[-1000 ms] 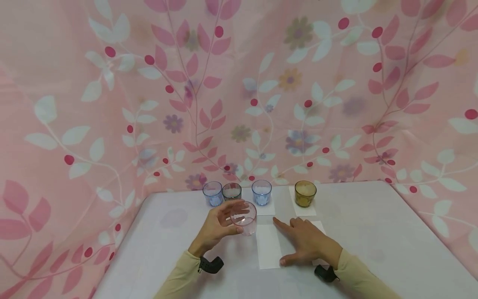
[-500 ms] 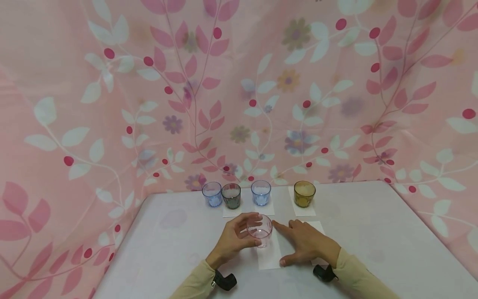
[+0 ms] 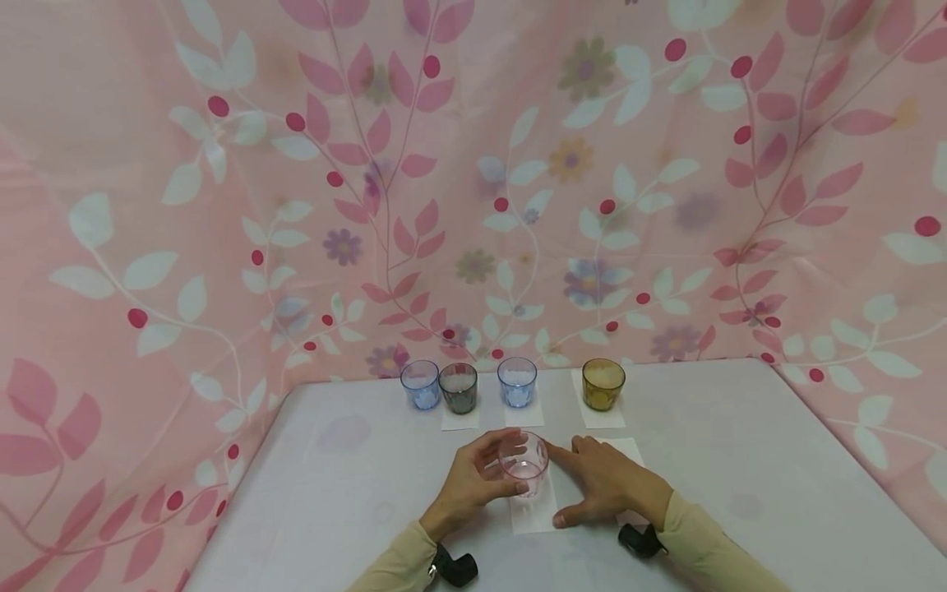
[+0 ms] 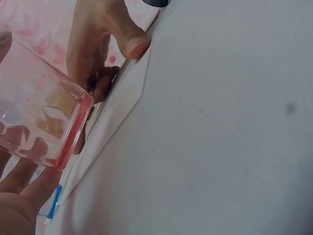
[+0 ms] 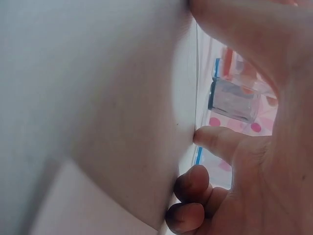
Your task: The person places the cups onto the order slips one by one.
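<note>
My left hand (image 3: 468, 483) grips a clear pink glass (image 3: 527, 467) by its side, thumb in front and fingers behind. The glass is upright, close over a white paper rectangle (image 3: 534, 518), and its thick pink base (image 4: 74, 134) shows in the left wrist view. Just right of it my right hand (image 3: 616, 478) rests with index finger and thumb stretched out, their tips at the paper's right edge. Its other fingers are bent in, holding nothing. Under and behind this hand lies another white paper (image 3: 629, 450), partly covered.
Along the back of the table (image 3: 318, 493) stand a blue glass (image 3: 421, 385), a grey glass (image 3: 459, 390), a second blue glass (image 3: 518, 383) and an amber glass (image 3: 603, 385). The last three have white papers under them. A pink floral cloth (image 3: 473, 181) hangs behind.
My left hand has brought the pink glass right and toward me, from beside the grey glass to over the front paper, and lower. The right hand has stayed in place.
</note>
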A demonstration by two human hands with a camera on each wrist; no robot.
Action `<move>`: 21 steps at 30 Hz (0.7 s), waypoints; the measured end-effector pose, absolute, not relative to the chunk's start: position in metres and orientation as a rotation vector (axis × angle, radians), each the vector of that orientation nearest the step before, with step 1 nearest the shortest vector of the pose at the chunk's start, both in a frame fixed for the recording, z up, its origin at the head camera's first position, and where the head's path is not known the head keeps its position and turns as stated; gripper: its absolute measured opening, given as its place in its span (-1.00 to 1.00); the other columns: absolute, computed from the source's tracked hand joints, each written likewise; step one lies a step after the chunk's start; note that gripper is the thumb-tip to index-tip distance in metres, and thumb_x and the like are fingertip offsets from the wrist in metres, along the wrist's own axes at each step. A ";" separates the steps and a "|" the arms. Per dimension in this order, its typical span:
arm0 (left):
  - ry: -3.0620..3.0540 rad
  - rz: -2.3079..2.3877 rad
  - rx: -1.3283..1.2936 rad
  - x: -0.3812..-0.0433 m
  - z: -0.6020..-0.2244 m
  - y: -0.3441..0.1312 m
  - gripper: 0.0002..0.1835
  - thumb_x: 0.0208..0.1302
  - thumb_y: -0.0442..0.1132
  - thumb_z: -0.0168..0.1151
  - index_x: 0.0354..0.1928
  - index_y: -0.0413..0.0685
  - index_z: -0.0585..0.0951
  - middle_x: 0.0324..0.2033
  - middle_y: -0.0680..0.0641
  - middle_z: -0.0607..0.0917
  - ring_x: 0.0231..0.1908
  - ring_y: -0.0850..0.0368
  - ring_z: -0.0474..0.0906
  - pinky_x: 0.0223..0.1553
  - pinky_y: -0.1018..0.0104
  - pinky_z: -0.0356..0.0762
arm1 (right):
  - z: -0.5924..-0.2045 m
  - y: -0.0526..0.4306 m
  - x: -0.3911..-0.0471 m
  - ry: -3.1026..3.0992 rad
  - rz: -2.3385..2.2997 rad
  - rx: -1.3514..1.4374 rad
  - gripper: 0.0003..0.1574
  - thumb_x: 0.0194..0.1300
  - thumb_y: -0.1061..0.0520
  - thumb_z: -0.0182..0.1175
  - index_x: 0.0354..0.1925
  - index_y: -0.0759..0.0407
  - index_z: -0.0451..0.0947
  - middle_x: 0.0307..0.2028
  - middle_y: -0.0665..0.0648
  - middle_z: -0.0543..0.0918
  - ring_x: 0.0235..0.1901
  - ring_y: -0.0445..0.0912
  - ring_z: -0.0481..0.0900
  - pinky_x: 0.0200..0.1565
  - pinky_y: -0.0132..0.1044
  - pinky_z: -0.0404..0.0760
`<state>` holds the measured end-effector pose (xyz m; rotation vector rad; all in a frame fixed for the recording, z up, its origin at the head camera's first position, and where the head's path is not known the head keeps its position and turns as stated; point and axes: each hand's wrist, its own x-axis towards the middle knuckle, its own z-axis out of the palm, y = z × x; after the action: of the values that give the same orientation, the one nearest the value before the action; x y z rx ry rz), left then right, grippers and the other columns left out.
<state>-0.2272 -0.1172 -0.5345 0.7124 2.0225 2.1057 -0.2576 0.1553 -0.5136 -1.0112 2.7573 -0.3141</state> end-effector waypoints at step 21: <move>1.906 2.102 0.796 -0.236 -0.547 -0.116 -0.17 0.19 -0.40 0.58 0.48 -0.29 0.41 0.42 -0.44 0.49 0.44 -0.47 0.40 0.40 0.13 0.53 | -0.515 0.155 -0.258 2.755 -0.314 -1.011 0.46 -0.07 -0.70 0.45 0.64 -0.18 0.24 -0.21 0.01 0.48 -0.27 -0.14 0.39 -0.24 -0.21 0.49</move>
<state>-0.2359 -0.1162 -0.5472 0.7960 1.9063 2.1019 -0.2580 0.1554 -0.5147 -1.0105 2.7553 -0.3142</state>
